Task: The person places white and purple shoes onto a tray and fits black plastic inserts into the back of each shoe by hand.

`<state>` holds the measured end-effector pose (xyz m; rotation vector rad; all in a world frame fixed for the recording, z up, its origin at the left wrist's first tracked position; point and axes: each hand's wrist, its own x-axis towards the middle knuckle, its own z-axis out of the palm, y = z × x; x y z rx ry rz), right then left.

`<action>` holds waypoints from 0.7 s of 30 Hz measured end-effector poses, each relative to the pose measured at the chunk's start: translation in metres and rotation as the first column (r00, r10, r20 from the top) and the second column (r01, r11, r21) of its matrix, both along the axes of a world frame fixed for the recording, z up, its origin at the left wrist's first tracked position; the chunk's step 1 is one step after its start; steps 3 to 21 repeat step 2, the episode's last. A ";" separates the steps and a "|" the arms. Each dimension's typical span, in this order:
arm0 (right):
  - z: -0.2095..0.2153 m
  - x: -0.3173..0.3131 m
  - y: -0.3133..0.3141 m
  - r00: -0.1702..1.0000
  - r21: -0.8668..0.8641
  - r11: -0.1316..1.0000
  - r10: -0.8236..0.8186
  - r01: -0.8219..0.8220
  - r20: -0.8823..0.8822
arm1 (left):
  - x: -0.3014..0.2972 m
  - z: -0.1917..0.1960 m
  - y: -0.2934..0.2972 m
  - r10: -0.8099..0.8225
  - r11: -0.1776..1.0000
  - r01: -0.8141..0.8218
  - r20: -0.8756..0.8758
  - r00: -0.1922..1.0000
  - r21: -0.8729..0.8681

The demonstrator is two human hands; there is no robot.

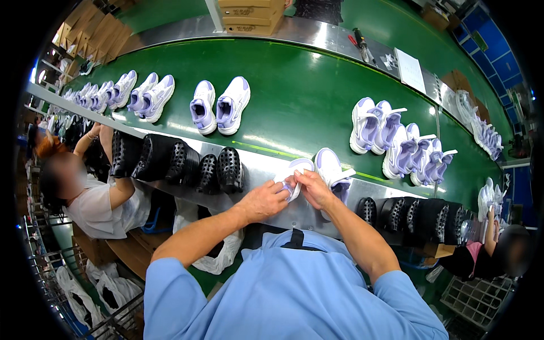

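Note:
A white and lavender sneaker point(300, 165) rests on the metal ledge in front of me, its toe pointing away. My left hand point(265, 200) is closed at its left side, fingers curled against the upper. On the opposite side, my right hand point(313, 188) pinches the upper with thumb and forefinger. Both hands cover much of the shoe's opening, so the exact part between the fingers is hidden. A matching sneaker point(328, 165) stands just to the right, a white strap end sticking out from it; my right hand and forearm partly hide it.
Beyond the ledge runs a green conveyor belt point(294, 96) with more sneakers: a pair point(233, 106) at left, a group point(399, 139) at right. Black perforated shoe lasts point(229, 170) line the ledge on both sides. Co-workers point(107, 204) sit left and right. Cartons point(252, 17) stand at the back.

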<state>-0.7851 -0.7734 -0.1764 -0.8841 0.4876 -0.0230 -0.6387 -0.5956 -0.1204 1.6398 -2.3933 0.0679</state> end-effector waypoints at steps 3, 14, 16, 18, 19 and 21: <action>-0.006 -0.002 -0.001 0.999 0.014 0.999 0.046 -0.046 0.001 | 0.007 -0.001 0.000 -0.066 0.998 0.065 0.033 0.997 0.025; -0.006 -0.002 -0.001 0.999 0.014 0.999 0.046 -0.046 0.001 | 0.007 -0.001 0.000 -0.066 0.998 0.065 0.033 0.997 0.025; -0.006 -0.002 -0.001 0.999 0.014 0.999 0.046 -0.046 0.001 | 0.007 -0.001 0.000 -0.066 0.998 0.065 0.033 0.997 0.025; -0.006 -0.002 -0.001 0.999 0.014 0.999 0.046 -0.046 0.001 | 0.007 -0.001 0.000 -0.066 0.998 0.065 0.033 0.997 0.025; -0.006 -0.002 -0.001 0.999 0.014 0.999 0.046 -0.046 0.001 | 0.007 -0.001 0.000 -0.066 0.998 0.065 0.033 0.997 0.025; -0.006 -0.002 -0.001 0.999 0.014 0.999 0.046 -0.046 0.001 | 0.007 -0.001 0.000 -0.066 0.998 0.065 0.033 0.997 0.025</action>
